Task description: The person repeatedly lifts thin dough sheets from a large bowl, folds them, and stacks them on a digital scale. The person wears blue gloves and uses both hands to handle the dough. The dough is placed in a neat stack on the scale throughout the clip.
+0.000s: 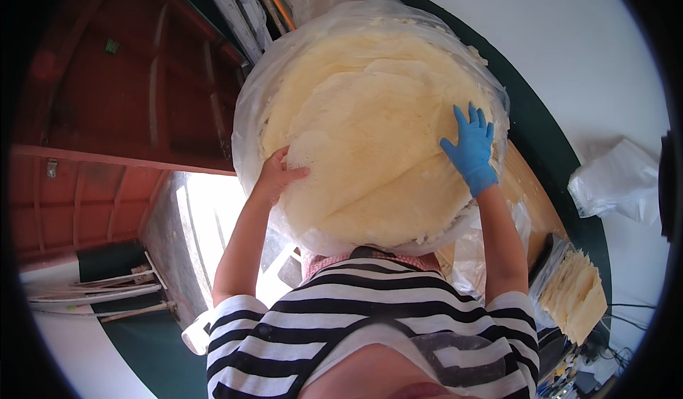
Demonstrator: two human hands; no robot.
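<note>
Before me a broad round stack of thin pale-yellow sheets (368, 110), which look like food sheets, rests on clear plastic film (256, 94). A crease runs diagonally across the top sheet (368, 180). My left hand (277, 177) is bare and at the stack's left edge. Its thumb lies over the sheet's margin, and the fingertips are partly hidden at the rim. On the right side, my right hand (470, 151) wears a blue disposable glove. It rests palm down on the sheets with its fingers spread.
Reddish-brown doors or panels (122, 78) stand at left, beside a bright opening (208, 207). Long poles (240, 9) lean beyond the stack. At right are a wooden surface (533, 185), a plastic bag (616, 180) and a bundle of pale-yellow sheets (576, 297).
</note>
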